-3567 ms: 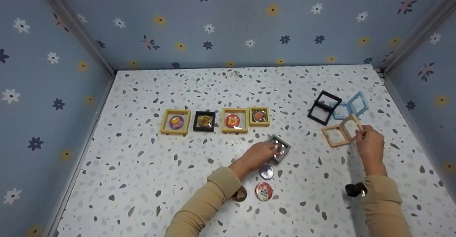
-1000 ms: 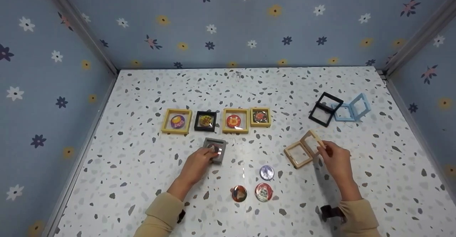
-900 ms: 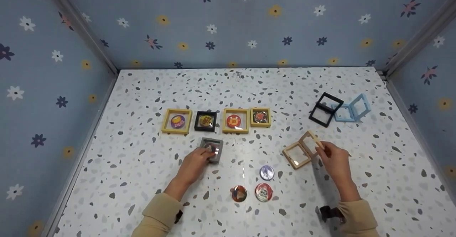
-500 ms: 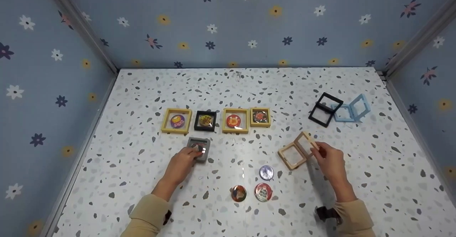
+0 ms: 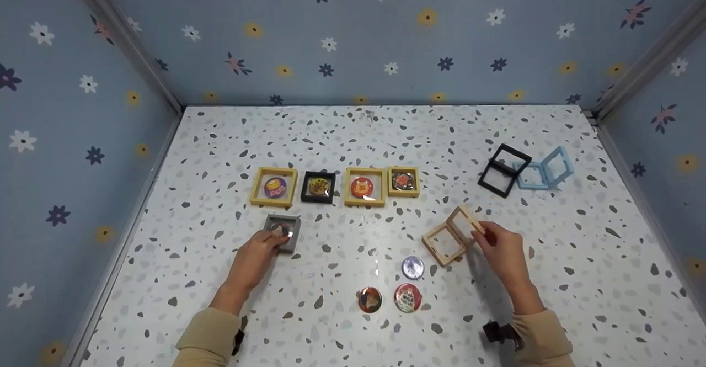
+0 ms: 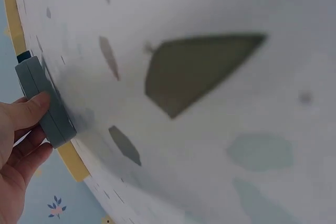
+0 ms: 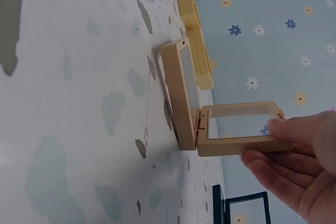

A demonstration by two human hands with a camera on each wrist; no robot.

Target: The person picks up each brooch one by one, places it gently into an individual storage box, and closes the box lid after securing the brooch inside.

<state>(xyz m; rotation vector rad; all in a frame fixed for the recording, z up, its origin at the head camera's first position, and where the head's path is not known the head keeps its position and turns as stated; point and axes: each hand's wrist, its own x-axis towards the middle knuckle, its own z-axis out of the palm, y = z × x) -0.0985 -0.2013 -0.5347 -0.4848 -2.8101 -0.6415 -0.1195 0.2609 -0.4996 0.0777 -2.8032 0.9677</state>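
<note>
A closed grey display frame (image 5: 294,235) with a round badge inside is gripped by my left hand (image 5: 251,262), thumb and fingers on its edges in the left wrist view. My right hand (image 5: 506,254) pinches the raised half of a wood-coloured display frame (image 5: 443,244), which stands unfolded at its hinge. Clear film shows in both halves of that wood-coloured frame in the right wrist view. Close to it lie a purple badge (image 5: 413,267), a red badge (image 5: 407,298) and a brown badge (image 5: 370,299).
Behind the hands, in a row, are a yellow frame (image 5: 273,202), a black frame (image 5: 318,198), another yellow frame (image 5: 364,202) and a smaller yellow one, each holding a badge. An unfolded black frame (image 5: 491,182) and light-blue frame (image 5: 532,185) lie right. Flowered walls (image 5: 353,41) enclose the table.
My left hand has carried the grey frame leftward, to below the left yellow frame. My right hand has brought the wood-coloured frame left, nearer the loose badges. The badges have stayed put.
</note>
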